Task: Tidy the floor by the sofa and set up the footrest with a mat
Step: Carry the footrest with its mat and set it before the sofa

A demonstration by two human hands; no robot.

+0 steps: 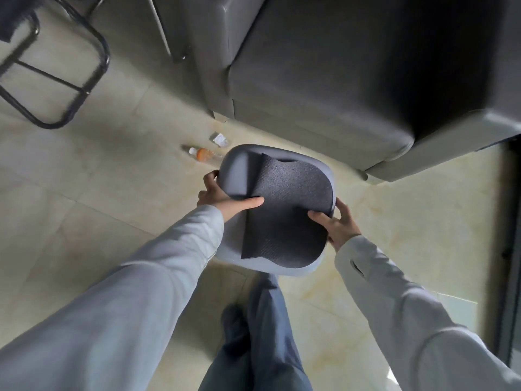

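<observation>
A grey rounded footrest (239, 170) is held above the tiled floor in front of the sofa. A dark textured mat (290, 210) lies on its top, its left edge curled up. My left hand (225, 198) grips the footrest's left rim, thumb pressing on the mat. My right hand (337, 224) grips the right rim, fingers on the mat's edge. A plastic bottle with an orange label (204, 154) lies on the floor beyond the footrest. A crumpled white paper scrap (220, 139) lies near it, by the sofa's base.
The grey sofa (324, 80) fills the upper right. A black metal-framed stool (53, 77) stands at upper left. A dark door or window frame (507, 249) runs along the right. My legs (259, 334) are below the footrest.
</observation>
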